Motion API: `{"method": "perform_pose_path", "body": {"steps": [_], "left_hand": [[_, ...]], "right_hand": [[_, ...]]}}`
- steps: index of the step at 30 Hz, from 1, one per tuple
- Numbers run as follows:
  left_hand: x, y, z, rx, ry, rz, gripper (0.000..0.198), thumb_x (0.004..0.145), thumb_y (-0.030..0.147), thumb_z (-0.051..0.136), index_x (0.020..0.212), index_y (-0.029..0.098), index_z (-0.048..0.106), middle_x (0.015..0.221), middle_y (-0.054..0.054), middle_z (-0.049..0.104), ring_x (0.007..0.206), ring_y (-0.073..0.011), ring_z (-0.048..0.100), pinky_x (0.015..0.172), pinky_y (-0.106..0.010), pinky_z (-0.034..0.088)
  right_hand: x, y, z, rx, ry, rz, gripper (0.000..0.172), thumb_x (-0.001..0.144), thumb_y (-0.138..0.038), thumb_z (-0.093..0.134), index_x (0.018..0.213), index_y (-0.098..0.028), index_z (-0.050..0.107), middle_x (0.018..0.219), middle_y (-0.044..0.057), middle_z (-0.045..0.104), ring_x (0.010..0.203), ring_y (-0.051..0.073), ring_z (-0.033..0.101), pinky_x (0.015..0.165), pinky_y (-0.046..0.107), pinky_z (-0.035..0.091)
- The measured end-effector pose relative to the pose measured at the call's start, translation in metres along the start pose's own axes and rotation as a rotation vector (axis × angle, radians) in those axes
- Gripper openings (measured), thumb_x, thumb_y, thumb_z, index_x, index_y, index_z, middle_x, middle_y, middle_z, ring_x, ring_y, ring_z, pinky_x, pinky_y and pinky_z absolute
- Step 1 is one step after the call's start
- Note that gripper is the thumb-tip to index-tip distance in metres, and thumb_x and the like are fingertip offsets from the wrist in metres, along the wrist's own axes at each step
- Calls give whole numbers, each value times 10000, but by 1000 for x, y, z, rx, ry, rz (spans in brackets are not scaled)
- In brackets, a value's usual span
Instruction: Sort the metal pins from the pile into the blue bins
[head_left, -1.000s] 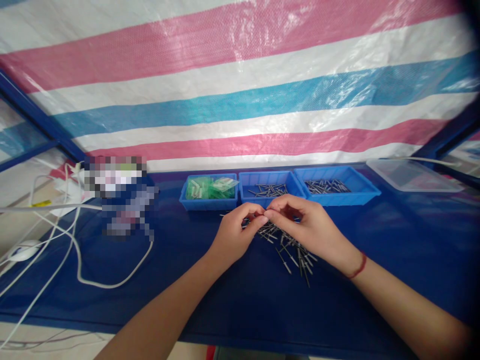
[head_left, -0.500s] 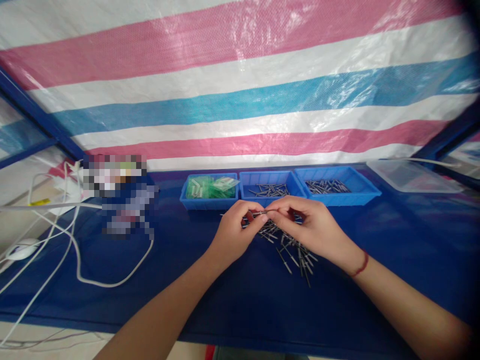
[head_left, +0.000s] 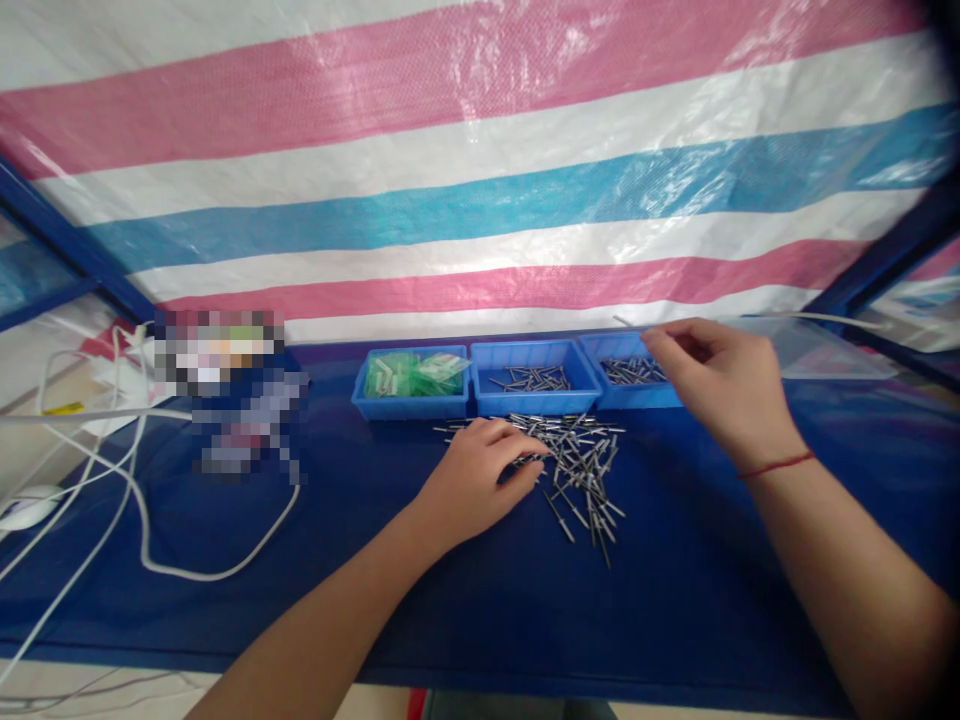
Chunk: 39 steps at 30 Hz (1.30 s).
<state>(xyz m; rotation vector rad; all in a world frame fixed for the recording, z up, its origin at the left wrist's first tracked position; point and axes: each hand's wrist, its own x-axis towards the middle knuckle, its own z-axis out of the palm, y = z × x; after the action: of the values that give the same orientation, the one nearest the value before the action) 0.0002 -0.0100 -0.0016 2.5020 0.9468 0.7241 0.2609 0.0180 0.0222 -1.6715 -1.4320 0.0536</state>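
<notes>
A pile of small metal pins [head_left: 577,465] lies on the blue table. My left hand [head_left: 480,475] rests on the pile's left side, fingers curled down onto the pins. My right hand [head_left: 712,385] is raised over the right blue bin [head_left: 600,345], which holds more pins. Its thumb and fingers pinch one thin pin [head_left: 624,322] that sticks out to the left. A red string circles that wrist.
The middle blue bin [head_left: 532,400] holds a few pins; the left blue bin [head_left: 409,405] holds green plastic bags. A clear plastic lid [head_left: 847,355] lies at the right. White cables [head_left: 150,540] loop at the left. A striped tarp hangs behind.
The hands were together over the pile, working on a pin. My right hand has moved up and right over the right bin with a pin; my left hand has dropped onto the pile.
</notes>
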Motion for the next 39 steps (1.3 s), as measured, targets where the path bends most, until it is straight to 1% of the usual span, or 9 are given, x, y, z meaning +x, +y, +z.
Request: {"method": "perform_pose_path", "body": {"steps": [2, 6, 12, 16, 20, 25, 29, 34, 39], "left_hand": [[-1, 3, 0, 38, -52, 32, 208, 906, 287, 514, 1008, 207, 676, 975, -50, 641, 927, -190, 547, 875, -339, 392], [-3, 6, 0, 75, -126, 54, 229, 875, 370, 568, 1029, 244, 681, 987, -35, 625, 947, -195, 523, 875, -349, 379], [-6, 5, 1, 156, -208, 90, 399, 800, 550, 605, 1105, 296, 650, 1063, -27, 594, 1014, -219, 482, 858, -357, 358], [-6, 4, 3, 242, -228, 105, 275, 880, 469, 541, 1054, 290, 656, 1022, -13, 612, 988, -202, 484, 807, -335, 333], [-4, 0, 5, 333, -207, 107, 212, 935, 377, 486, 922, 258, 660, 957, 3, 628, 943, -180, 492, 772, -336, 302], [-2, -7, 8, 460, -160, 70, 171, 939, 334, 488, 920, 216, 610, 961, -7, 606, 910, -177, 495, 755, -336, 302], [-1, -10, 8, 539, -89, 20, 181, 962, 296, 432, 917, 182, 566, 942, -27, 590, 886, -189, 500, 736, -345, 308], [0, -12, 5, 517, -12, -44, 181, 972, 270, 396, 935, 179, 548, 939, -39, 602, 894, -193, 511, 747, -343, 310], [1, -11, 2, 419, 40, -85, 216, 980, 301, 377, 942, 193, 561, 955, -28, 621, 914, -180, 518, 785, -332, 318]], "right_hand": [[7, 11, -4, -115, 32, 10, 259, 832, -404, 546, 820, -186, 685, 622, 50, 612, 589, 189, 554, 588, 328, 379], [10, 22, 4, -287, -29, -50, 314, 860, -422, 494, 802, -188, 695, 656, 80, 631, 643, 235, 576, 601, 352, 356], [6, 16, 11, -338, -55, -88, 296, 865, -406, 497, 821, -197, 702, 683, 58, 649, 683, 217, 599, 597, 322, 349], [0, 2, 8, -275, 0, -181, 268, 856, -360, 512, 741, -184, 679, 655, 45, 638, 633, 182, 578, 589, 305, 355], [-13, -15, 13, -171, 2, -364, 245, 864, -318, 505, 716, -195, 656, 676, 40, 646, 656, 190, 578, 647, 315, 392], [-33, -40, 19, -27, -173, -542, 206, 877, -271, 514, 753, -194, 660, 701, 32, 650, 668, 186, 567, 708, 338, 414], [-46, -55, 21, 128, -374, -581, 184, 875, -286, 536, 772, -200, 661, 716, 34, 654, 685, 176, 573, 702, 328, 442], [-52, -54, 28, 84, -523, -652, 139, 846, -289, 584, 902, -201, 674, 858, 74, 668, 828, 225, 606, 763, 371, 474], [-53, -49, 35, 62, -573, -647, 172, 899, -221, 501, 874, -196, 670, 870, 79, 668, 838, 219, 608, 760, 366, 476]]}}
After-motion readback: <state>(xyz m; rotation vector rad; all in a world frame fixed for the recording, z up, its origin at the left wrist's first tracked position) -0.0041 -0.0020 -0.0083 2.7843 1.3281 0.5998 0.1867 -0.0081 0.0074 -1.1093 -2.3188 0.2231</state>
